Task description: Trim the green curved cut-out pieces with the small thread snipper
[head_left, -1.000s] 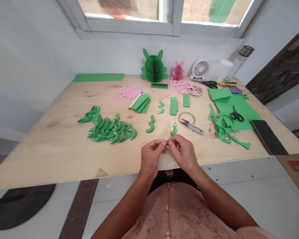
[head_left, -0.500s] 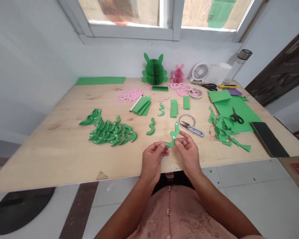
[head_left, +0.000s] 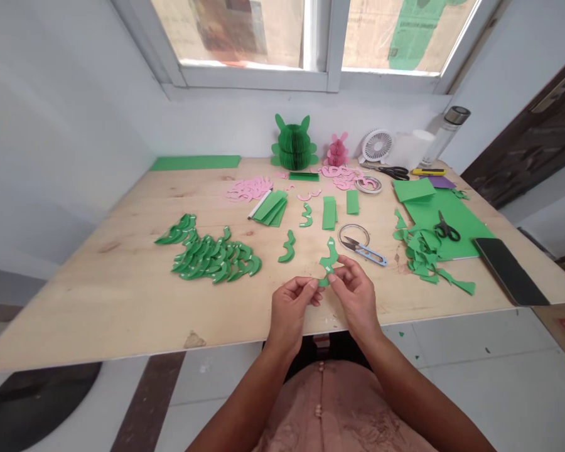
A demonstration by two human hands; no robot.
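Left hand [head_left: 289, 307] and right hand [head_left: 358, 296] are pinching a green strip [head_left: 329, 261].
Left is gripping the bottom end, right near the middle, probably keeping it steady.

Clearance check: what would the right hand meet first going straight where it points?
Beyond the wavy green strip it holds, the right hand would probably meet the folded green paper first; depth is unclear.
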